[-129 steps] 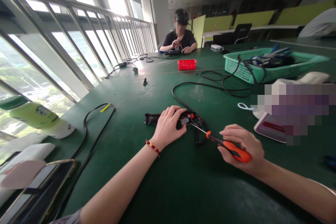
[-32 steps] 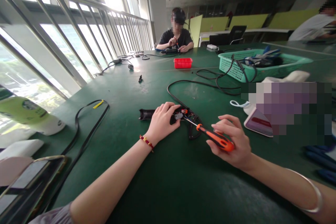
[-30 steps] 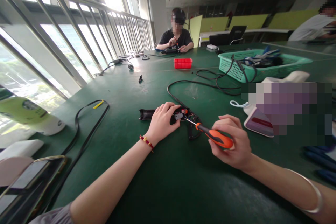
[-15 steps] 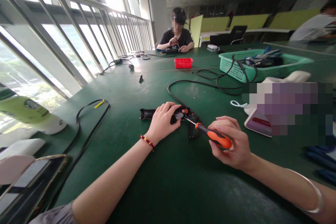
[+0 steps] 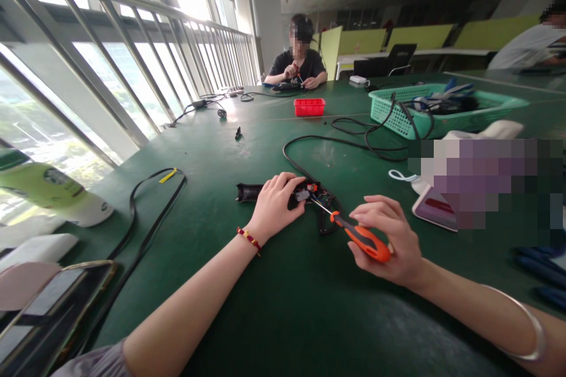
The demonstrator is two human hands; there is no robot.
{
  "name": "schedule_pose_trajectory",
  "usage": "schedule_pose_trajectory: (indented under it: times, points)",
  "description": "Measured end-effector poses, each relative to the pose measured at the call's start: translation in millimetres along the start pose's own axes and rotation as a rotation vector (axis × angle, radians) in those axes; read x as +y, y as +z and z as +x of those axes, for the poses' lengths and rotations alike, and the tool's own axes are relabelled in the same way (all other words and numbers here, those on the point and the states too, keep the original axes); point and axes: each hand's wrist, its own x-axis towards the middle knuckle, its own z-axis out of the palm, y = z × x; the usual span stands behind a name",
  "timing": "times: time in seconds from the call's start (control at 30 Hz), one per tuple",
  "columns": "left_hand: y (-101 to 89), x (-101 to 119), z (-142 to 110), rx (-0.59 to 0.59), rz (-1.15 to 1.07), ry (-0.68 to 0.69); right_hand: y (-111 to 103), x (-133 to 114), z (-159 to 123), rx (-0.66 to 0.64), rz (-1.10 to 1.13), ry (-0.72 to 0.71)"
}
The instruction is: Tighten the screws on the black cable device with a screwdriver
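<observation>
An opened black device housing (image 5: pixel 250 192) lies on the green table, with coloured wires, red parts and a grey block (image 5: pixel 302 195) showing inside. My left hand (image 5: pixel 277 203) grips the housing from above, thumb and fingers round it near the grey block. My right hand (image 5: pixel 391 241) holds an orange and black screwdriver (image 5: pixel 362 238) by its handle, with the fingers loosely round it. The thin shaft points up and left into the wiring, where its tip is hard to make out. A curved black frame (image 5: pixel 326 222) sits at the housing's right end.
A black cable (image 5: pixel 305 140) runs to a teal basket (image 5: pixel 398 111) of cords and tools. Beyond is a red tray (image 5: pixel 309 107); a small black piece (image 5: pixel 238 133) lies nearer. A phone (image 5: pixel 53 312) and bottle (image 5: pixel 53 188) stand left. A person (image 5: pixel 300 59) works opposite.
The screwdriver handle has turned in my right hand, whose fingers closed on it and have loosened again. My left hand stays on the housing. Since the oldest frame the view has shifted slightly right.
</observation>
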Motion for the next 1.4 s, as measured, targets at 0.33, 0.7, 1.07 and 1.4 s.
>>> schedule_pose_trajectory:
  times: [0.33,0.7,1.07,1.4]
  points:
    - [1.3,-1.3,-0.3,-0.001,0.005,0.004,0.1,0.2,-0.4,0.020,0.005,0.058]
    - [1.7,-1.0,-0.6,0.007,0.005,0.002,-0.1,0.7,-0.4,0.002,0.024,0.027]
    - [1.7,-1.5,-0.8,0.005,-0.001,0.001,0.6,-0.6,-1.2,-0.011,0.046,0.017]
    - [2.3,-1.4,-0.6,0.006,0.001,0.001,0.1,-0.1,-0.7,-0.017,0.023,-0.044]
